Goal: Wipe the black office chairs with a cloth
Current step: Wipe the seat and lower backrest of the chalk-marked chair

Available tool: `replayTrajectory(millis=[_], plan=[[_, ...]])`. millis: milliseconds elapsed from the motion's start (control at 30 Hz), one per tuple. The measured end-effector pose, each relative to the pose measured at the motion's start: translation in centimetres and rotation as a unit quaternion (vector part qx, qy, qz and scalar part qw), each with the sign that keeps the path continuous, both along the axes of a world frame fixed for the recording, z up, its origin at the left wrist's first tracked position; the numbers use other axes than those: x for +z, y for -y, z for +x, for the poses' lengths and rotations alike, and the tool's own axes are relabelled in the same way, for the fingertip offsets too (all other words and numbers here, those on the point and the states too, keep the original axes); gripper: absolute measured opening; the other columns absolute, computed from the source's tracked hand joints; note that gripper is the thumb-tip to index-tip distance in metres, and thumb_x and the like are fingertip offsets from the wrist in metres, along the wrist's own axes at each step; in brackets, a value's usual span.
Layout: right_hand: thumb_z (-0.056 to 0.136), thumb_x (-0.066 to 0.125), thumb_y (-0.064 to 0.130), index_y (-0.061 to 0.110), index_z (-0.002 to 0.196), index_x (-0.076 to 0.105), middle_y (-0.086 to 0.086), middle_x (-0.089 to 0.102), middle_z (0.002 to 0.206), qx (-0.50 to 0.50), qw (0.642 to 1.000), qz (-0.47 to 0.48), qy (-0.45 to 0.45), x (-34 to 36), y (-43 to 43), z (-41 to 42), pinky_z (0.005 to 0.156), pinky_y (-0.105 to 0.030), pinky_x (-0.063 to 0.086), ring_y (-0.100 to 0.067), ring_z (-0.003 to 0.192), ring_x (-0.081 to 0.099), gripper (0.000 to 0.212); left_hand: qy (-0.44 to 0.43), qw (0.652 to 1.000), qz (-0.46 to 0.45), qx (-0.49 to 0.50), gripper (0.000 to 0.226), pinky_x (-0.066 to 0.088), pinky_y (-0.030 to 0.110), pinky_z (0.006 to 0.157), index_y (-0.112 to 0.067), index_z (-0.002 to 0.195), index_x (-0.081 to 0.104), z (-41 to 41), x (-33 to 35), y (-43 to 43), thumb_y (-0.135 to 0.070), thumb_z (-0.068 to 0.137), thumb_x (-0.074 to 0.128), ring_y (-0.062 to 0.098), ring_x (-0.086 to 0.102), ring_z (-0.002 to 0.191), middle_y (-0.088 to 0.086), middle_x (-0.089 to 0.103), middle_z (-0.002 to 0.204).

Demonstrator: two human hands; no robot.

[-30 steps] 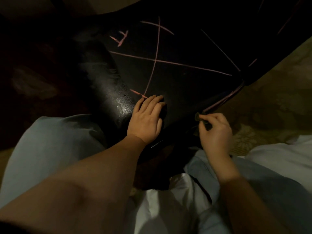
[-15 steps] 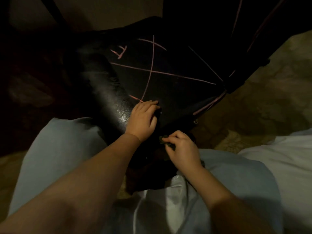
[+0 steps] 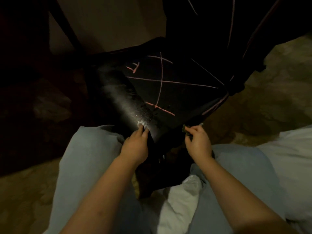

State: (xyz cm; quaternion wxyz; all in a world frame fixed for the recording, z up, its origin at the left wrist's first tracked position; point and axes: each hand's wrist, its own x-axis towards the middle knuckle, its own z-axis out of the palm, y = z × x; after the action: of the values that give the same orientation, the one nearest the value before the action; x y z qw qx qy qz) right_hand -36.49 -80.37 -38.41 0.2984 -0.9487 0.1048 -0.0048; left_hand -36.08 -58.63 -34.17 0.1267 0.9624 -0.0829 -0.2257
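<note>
Our knees [image 3: 87, 157] crowd the chair [image 3: 177, 98] at lower centre; right hand [image 3: 198, 142] pinches a greenish scrap [image 3: 184, 128], left hand [image 3: 135, 146] grip unclear.

Both forearms [image 3: 104, 191] are bare. Loose, pale blue-grey trousers [image 3: 84, 157] cover both knees, their cloth smooth and plain.

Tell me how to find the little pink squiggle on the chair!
Find the black chair seat in the middle, crossed by long pink lines. Look up and left of where they cross. The squiggle is a bunch of tiny strokes; the lines beside it are long single strokes.
</note>
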Motion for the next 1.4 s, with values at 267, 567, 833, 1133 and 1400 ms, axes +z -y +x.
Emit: replayTrajectory(millis=[267,567,833,1133,1400], plan=[[0.074,0.074,0.009,0.014,0.109,0.072,-0.008,0.059,0.106,0.22,0.973,-0.07,0.006,0.6,-7.7,-6.9,0.063,-0.033,0.053,-0.029,0.093,0.061,0.035,-0.019,0.998,-0.058,0.008,0.068,0.032,0.039,0.113,-0.02,0.153,0.021,-0.1,0.2,-1.0,-0.002,0.091,0.042,0.021,0.019,0.146,-0.001,0.005,0.162],[0.085,0.064,0.006,0.018,0.12,0.068,-0.007,0.058,0.121,0.049,0.997,-0.055,0.017,0.7,-3.7,-3.4,0.083,-0.04,0.052,-0.029,0.11,0.053,0.037,0.001,0.997,-0.074,-0.005,0.059,0.035,0.041,0.111,-0.015,0.151,0.025,-1.2,-0.6,-1.4,-0.013,0.096,0.044,0.025,0.022,0.145,0.004,0.011,0.161],[0.089,0.062,0.011,0.018,0.124,0.066,-0.001,0.055,0.121,0.059,0.998,0.006,-0.008,1.1,-3.9,-2.5,0.097,-0.031,0.045,-0.019,0.115,0.05,0.035,0.064,0.993,-0.103,0.015,0.044,0.036,0.037,0.109,-0.016,0.142,0.044,-0.3,0.2,-0.4,-0.016,0.097,0.045,0.025,0.036,0.136,0.005,0.034,0.152],[0.081,0.066,0.0,0.012,0.095,0.073,-0.004,0.063,0.108,0.02,0.999,0.016,0.042,1.7,3.9,2.7,0.086,-0.025,0.043,-0.023,0.105,0.058,0.02,0.131,0.979,-0.155,-0.011,0.041,0.029,0.033,0.114,-0.011,0.136,0.05,5.1,0.0,5.9,-0.014,0.095,0.05,0.022,0.034,0.138,0.007,0.042,0.147],[0.085,0.071,0.014,0.01,0.099,0.073,-0.011,0.063,0.106,-0.09,0.987,-0.002,0.133,0.6,11.6,7.3,0.081,-0.014,0.036,-0.024,0.099,0.061,0.014,0.195,0.972,-0.111,-0.07,0.045,0.025,0.044,0.118,-0.007,0.136,0.049,8.3,-3.9,14.4,-0.023,0.095,0.041,0.027,0.032,0.141,0.012,0.04,0.149]])
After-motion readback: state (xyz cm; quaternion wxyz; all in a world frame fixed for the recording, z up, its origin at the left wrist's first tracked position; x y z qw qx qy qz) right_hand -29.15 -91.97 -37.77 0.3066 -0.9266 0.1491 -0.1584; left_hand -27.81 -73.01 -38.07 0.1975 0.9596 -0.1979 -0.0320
